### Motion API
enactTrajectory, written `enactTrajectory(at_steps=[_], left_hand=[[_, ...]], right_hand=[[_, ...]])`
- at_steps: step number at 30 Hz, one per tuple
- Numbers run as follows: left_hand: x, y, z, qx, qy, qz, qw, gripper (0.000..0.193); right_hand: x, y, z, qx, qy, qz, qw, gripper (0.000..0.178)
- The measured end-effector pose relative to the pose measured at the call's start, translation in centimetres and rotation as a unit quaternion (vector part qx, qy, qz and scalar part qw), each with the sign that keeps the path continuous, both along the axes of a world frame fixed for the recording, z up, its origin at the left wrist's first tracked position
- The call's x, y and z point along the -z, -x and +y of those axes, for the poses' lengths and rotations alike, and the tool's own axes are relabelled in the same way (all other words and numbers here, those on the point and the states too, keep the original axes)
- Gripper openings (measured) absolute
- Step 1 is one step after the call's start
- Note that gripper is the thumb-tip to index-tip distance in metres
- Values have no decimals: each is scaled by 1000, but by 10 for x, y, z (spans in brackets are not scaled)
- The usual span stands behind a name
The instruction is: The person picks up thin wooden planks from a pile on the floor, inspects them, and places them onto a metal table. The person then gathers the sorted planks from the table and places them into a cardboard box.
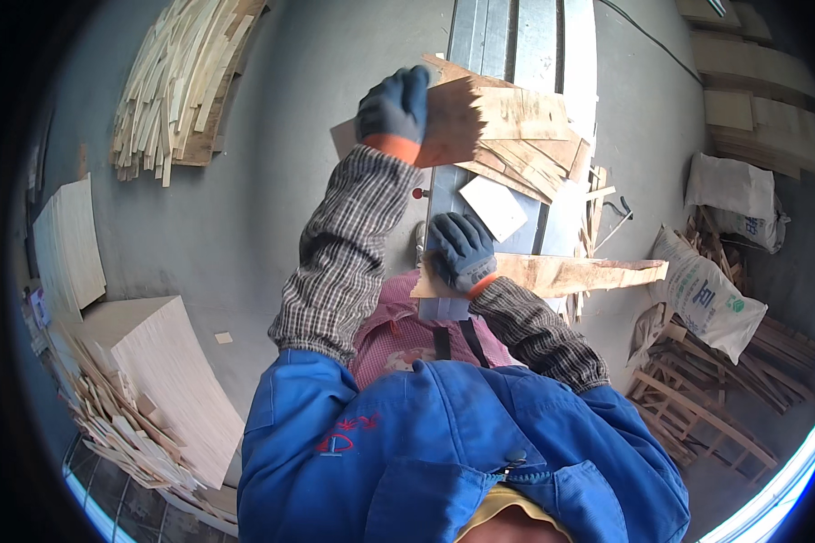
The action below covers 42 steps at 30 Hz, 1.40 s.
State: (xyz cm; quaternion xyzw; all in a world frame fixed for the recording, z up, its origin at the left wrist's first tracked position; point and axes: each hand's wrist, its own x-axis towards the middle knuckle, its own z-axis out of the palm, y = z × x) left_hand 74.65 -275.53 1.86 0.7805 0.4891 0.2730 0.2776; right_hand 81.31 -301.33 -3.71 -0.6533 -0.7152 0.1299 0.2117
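My left hand (pixel 391 110), in a dark grey-blue glove with an orange cuff, is closed round a brown veneer board (pixel 453 122). The board's right end is jagged, and it is held over the left side of the metal bench (pixel 489 41). Closer to my body, my right hand (pixel 463 246), gloved alike, grips a long tapering wooden strip (pixel 570 273) that reaches out past the bench's right side. Its thumb is partly hidden. Just beyond those fingers lies a white rectangular panel (pixel 494 207). Several loose veneer pieces (pixel 523 116) overlap on the bench beside the left hand's board.
A stack of thin wood strips (pixel 177 86) lies on the floor at the far left. Pale sheets (pixel 158 371) and offcuts stand at the near left. Stuffed white sacks (pixel 711 294), wooden frames (pixel 697 416) and stacked boards (pixel 761 118) line the right side.
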Motion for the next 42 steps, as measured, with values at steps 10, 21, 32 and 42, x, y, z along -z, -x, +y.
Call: enactTrajectory(at_steps=[10,21,32,42], left_hand=[[8,-32,-33,105,-213,-48,970,29],[8,105,-173,173,44,20,984,28],[102,120,-164,339,76,383,856,24],[114,136,-134,342,-39,243,907,15]], right_hand=[[-44,-62,-57,122,-91,-3,988,42],[28,-37,-90,221,22,-85,971,22],[22,4,-38,141,53,-103,983,24],[22,-1,-16,73,45,-71,994,21]])
